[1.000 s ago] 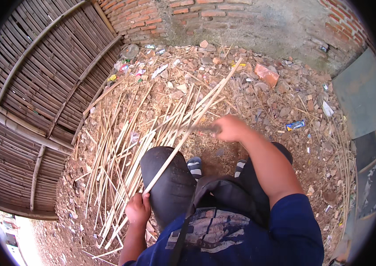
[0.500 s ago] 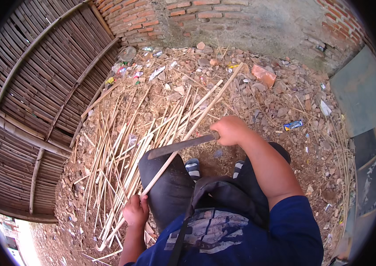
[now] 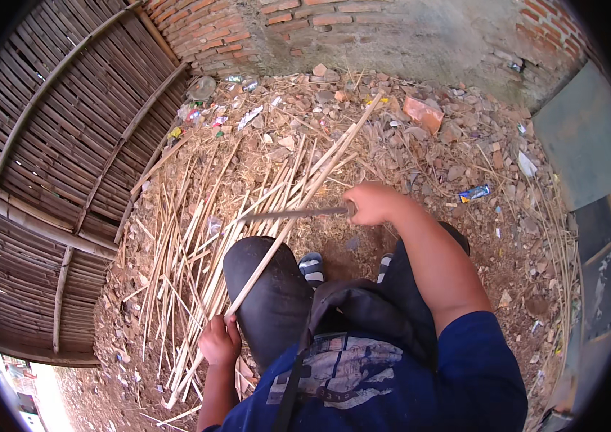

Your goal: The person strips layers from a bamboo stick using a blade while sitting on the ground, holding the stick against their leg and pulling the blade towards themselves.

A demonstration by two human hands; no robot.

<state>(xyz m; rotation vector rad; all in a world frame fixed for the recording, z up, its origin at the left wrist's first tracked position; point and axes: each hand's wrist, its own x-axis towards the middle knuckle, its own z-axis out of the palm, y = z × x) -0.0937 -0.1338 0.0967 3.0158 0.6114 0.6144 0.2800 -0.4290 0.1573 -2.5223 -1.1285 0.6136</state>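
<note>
At left, a dark brown panel of slatted bamboo (image 3: 53,129) slants beside a loose heap of pale, thin split-bamboo strips (image 3: 194,252) spread across the littered brown earth ground (image 3: 500,281). The person's left hand (image 3: 219,341), low in the frame and beside the heap, is clamped around a long, straight, pale bamboo strip (image 3: 263,268). That strip runs diagonally up and to the right, passing over the left knee of the dark trousers (image 3: 269,324), its far end above the rubble. A long, narrow, dark metal blade (image 3: 276,215) crosses the strip in view, tip pointing left; whether the two touch cannot be told. Between the knees show feet in grey-and-white striped footwear (image 3: 311,268). The right hand (image 3: 371,204), well apart from the left, grips the blade's handle in a fist. Farther right, a broken orange-brown slab (image 3: 423,114) and a small blue packet (image 3: 474,193) lie on the ground, near a flat grey-green sheet (image 3: 585,137) standing at the edge.
</note>
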